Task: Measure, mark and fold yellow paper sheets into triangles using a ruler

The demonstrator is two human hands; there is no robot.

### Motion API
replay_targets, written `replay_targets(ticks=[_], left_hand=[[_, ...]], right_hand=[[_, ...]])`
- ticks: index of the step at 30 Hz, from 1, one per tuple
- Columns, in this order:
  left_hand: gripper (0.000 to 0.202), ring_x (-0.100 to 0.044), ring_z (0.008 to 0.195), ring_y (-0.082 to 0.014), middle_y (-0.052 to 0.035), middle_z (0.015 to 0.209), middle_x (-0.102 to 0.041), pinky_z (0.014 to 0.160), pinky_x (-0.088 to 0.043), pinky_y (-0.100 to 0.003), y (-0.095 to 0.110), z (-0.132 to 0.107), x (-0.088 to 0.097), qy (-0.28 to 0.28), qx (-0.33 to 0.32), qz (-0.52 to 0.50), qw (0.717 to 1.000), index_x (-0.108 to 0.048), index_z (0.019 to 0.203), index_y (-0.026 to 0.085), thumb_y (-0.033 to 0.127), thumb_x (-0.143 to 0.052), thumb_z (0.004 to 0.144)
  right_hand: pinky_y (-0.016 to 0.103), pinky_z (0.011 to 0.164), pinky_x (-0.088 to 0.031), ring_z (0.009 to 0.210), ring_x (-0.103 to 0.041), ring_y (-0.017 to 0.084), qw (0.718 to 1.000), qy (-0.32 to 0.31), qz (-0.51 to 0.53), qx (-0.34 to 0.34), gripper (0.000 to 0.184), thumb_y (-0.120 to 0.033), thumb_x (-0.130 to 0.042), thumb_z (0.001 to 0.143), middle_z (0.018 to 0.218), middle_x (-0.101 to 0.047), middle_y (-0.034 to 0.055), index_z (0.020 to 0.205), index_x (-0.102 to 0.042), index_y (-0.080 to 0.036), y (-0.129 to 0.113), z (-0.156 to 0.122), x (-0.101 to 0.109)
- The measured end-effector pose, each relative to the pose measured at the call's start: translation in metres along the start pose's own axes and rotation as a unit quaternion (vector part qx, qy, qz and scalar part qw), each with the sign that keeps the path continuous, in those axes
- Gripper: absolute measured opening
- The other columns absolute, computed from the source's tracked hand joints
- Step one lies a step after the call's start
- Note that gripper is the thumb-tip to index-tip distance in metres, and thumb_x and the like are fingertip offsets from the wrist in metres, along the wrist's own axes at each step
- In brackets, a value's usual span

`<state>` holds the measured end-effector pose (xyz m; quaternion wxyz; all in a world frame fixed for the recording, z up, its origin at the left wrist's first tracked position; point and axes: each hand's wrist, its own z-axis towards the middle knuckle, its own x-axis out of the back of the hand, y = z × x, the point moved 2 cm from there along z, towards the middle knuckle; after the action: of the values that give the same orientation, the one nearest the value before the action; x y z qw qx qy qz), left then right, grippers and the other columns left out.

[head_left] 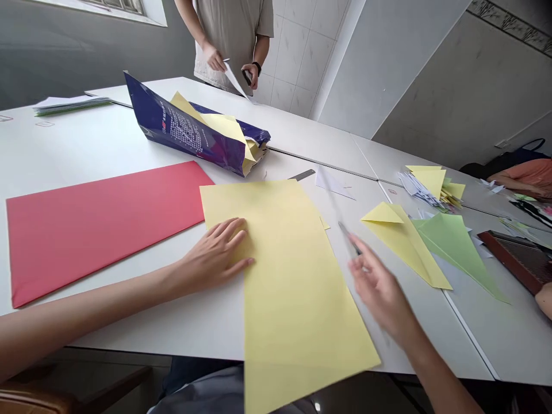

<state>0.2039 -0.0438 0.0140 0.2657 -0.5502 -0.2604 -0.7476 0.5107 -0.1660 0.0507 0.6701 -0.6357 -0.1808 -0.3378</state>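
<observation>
A large yellow paper sheet point(293, 276) lies on the white table point(107, 144) in front of me, its near end hanging over the table's front edge. My left hand point(215, 253) rests flat on the sheet's left edge, fingers stretched out and holding nothing. My right hand point(379, 293) is smeared by motion just off the sheet's right edge. Its fingers pinch a thin, long, blurred tool point(347, 236) that points away from me. A red paper sheet point(95, 224) lies flat to the left, apart from both hands.
A dark blue paper pack point(190, 135) with yellow sheets sticking out lies behind. Folded yellow point(405, 241) and green point(457, 247) triangles sit on the right, beside a paper pile point(426, 184) and a dark red board point(517, 259). A person point(233, 40) stands at the far side holding paper.
</observation>
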Motion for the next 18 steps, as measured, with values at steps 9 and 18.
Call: replay_targets(ticks=[9,18], left_hand=[[0.056,-0.053,0.122,-0.0330,-0.0198,0.127,-0.056,0.099,-0.047,-0.048,0.017,0.009,-0.011,0.036,0.007,0.019,0.999,-0.056,0.111,0.012,0.057,-0.027,0.097],[0.027,-0.058,0.089,-0.0238,-0.0098,0.097,-0.060,0.079,-0.049,-0.039,0.022,0.005,-0.005,0.040,-0.015,-0.009,0.999,-0.054,0.095,0.019,0.042,-0.041,0.096]], right_hand=[[0.026,0.047,-0.045,0.060,-0.061,0.016,0.940,0.005,-0.267,0.210,0.047,-0.034,-0.038,0.100,0.074,-0.063,0.0037,0.143,-0.049,-0.018,-0.030,-0.047,-0.070],[0.027,0.052,-0.051,0.065,-0.061,0.016,0.927,-0.014,-0.294,0.232,0.043,-0.032,-0.041,0.099,0.086,-0.057,0.0065,0.138,-0.054,-0.020,-0.030,-0.045,-0.079]])
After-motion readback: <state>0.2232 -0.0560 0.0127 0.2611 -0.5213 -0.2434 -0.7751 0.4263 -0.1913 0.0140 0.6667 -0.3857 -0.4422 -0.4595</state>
